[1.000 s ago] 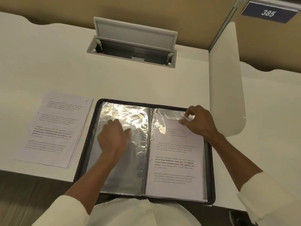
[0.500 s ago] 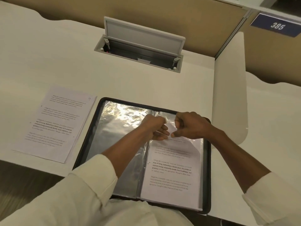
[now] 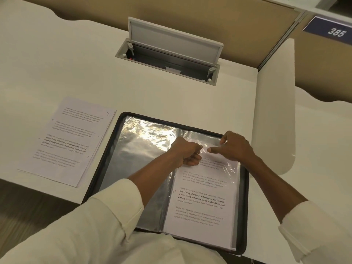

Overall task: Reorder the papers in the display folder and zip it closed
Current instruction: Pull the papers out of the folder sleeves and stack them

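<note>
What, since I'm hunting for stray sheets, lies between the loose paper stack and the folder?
Only a narrow bare strip of desk separates the paper stack from the folder, seen in the head view.

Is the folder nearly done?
Not yet. Some papers already lie out on the desk, and the left sleeve is empty. The left hand and right hand pinch the top of the right sleeve, page inside. Refilling and zipping remain: the folder lies open.

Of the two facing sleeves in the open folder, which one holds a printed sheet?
The right-hand sleeve: printed paragraphs show through it. The left-hand sleeve shows only shiny plastic, no paper.
</note>
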`<state>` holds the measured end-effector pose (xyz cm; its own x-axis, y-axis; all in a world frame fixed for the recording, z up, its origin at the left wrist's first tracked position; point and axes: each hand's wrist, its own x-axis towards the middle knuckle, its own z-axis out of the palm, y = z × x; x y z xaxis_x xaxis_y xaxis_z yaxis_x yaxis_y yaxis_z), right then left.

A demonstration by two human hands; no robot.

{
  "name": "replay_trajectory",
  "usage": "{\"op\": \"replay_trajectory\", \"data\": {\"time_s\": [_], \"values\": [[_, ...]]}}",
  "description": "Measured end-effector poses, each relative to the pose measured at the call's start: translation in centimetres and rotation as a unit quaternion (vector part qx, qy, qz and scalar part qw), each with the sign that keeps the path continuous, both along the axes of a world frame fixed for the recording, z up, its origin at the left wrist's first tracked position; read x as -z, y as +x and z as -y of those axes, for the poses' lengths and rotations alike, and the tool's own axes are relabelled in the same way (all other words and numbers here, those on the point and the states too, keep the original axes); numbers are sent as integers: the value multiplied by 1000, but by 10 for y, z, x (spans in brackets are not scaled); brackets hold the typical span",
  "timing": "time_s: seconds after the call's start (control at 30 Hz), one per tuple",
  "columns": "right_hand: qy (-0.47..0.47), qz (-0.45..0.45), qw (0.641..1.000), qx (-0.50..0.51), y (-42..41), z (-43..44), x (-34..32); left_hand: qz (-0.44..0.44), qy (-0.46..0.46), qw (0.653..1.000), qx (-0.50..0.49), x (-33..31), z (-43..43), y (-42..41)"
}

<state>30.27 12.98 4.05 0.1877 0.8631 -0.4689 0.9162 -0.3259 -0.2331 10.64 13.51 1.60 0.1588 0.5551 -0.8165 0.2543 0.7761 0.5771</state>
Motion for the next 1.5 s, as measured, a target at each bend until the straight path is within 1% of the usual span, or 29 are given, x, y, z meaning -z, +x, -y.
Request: {"op": "replay_trajectory", "data": {"time_s": [0.07, 0.23, 0.37, 0.47, 0.53, 0.6, 0.67, 0.77, 0.87, 0.97, 1.13, 1.2, 1.33, 1.43, 1.5], "values": [[16, 45, 999, 20, 10, 1, 10, -6, 5, 1000, 0, 3, 1, 0], [16, 56, 997, 57, 31, 1, 29, -11, 15, 1000, 2, 7, 3, 1], [37, 92, 995, 14, 28, 16, 37, -17, 30, 999, -10, 7, 6, 2], [106, 161, 980, -50, 18, 40, 52, -25, 39, 999, -9, 10, 7, 2], [160, 170, 970, -74, 12, 52, 59, -30, 43, 999, -5, 11, 7, 2], [216, 129, 965, -67, 6, 60, 57, -31, 46, 998, -3, 10, 8, 3], [256, 63, 963, -47, 1, 64, 48, -26, 44, 999, -5, 4, 7, 4], [251, -57, 966, -19, -7, 61, 30, -19, 22, 1000, -10, -12, 4, 7], [222, -123, 967, -40, -15, 58, 15, -31, 8, 999, -10, -22, -1, 10], [201, -157, 965, -55, -25, 61, 6, -39, 4, 999, -21, -24, -4, 9], [138, -237, 960, 52, -33, 49, -23, -54, 16, 997, -61, -22, -7, 4], [111, -243, 961, 73, -31, 40, -30, -57, 20, 995, -82, -20, -7, 4], [50, -261, 954, 141, -30, 21, -39, -29, 15, 991, -127, -13, -4, 5], [-4, -279, 944, 178, -27, 5, -48, -41, 18, 991, -127, -6, -1, 9], [-31, -275, 945, 172, -26, -7, -52, -47, 17, 991, -121, -5, 2, 12]]}}
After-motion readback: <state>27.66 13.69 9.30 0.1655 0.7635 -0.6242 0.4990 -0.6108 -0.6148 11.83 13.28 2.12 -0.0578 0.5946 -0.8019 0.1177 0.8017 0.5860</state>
